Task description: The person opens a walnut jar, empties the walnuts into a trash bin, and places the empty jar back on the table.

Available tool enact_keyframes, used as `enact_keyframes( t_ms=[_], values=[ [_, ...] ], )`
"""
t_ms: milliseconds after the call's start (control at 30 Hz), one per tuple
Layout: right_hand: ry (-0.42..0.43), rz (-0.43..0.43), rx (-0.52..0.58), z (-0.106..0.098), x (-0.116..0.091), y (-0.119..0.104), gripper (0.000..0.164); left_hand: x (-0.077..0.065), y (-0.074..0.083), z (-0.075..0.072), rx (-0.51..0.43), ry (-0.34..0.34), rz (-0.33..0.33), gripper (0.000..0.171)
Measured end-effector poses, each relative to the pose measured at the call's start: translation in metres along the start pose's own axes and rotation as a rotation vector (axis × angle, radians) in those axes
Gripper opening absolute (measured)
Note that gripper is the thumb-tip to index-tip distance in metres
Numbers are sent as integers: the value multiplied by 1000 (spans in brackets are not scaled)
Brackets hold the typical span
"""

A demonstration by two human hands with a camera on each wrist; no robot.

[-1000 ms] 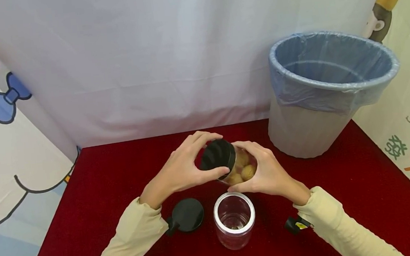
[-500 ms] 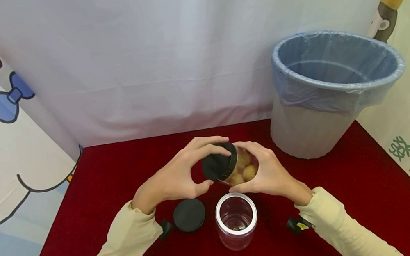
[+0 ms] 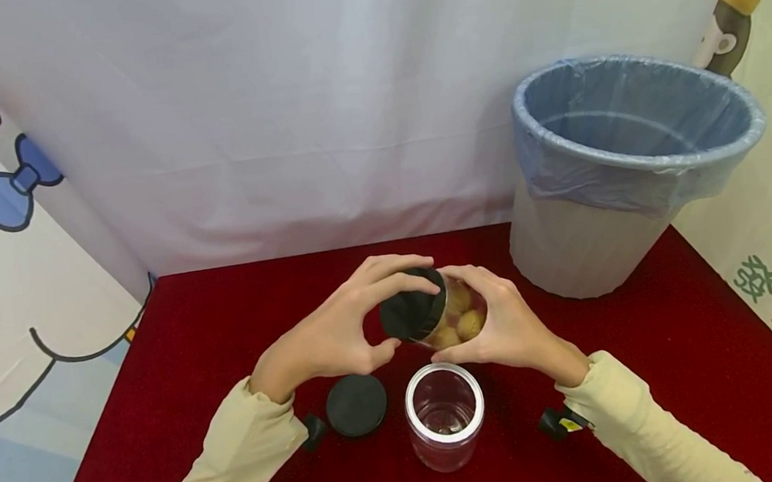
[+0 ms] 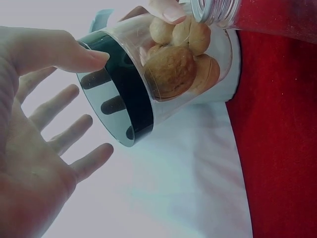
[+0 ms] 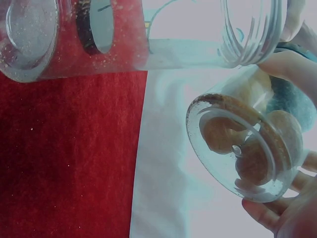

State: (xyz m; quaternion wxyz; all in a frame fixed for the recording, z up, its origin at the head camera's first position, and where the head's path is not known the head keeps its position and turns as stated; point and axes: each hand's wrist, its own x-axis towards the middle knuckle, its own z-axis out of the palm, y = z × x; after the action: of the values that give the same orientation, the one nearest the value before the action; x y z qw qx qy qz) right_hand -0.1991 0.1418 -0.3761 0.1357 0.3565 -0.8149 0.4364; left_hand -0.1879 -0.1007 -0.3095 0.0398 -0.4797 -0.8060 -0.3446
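My right hand [image 3: 509,330] grips a clear jar of walnuts [image 3: 466,325] around its body, tilted with its black lid [image 3: 407,313] toward the left. Beside that lid is my left hand [image 3: 335,331], fingers spread and loosely bent. The left wrist view shows its thumb [image 4: 81,57] overlapping the lid's band, while the other fingers stand apart from the lid's face. The right wrist view looks at the jar's clear base [image 5: 242,153], walnuts behind it. Nearer me stands a second clear jar [image 3: 443,453], upright, its mouth uncovered. A separate black lid [image 3: 356,405] lies left of it.
A large bin [image 3: 561,247] with a blue liner stands at the back right. Red cloth [image 3: 225,311] covers the table. White curtain [image 3: 243,130] hangs behind it, with printed panels at both sides.
My left thumb has come away from the lid's lower edge, and the left fingers have shifted right over its top. The right hand keeps its hold on the walnut jar.
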Motion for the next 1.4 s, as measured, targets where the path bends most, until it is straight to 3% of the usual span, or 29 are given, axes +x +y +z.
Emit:
enact_keyframes(
  t_ms=[767, 1167, 1400],
  values=[
    [-10, 2, -8, -1, -2, -4, 93, 3, -2, 7, -1, -7, -24, 72],
    [-14, 23, -13, -2, -2, -4, 91, 2, -8, 9, 52, 82, -97, 67],
    [-19, 28, -2, -4, -3, -3, 90, 4, -8, 12, 36, 115, -177, 67]
  ],
)
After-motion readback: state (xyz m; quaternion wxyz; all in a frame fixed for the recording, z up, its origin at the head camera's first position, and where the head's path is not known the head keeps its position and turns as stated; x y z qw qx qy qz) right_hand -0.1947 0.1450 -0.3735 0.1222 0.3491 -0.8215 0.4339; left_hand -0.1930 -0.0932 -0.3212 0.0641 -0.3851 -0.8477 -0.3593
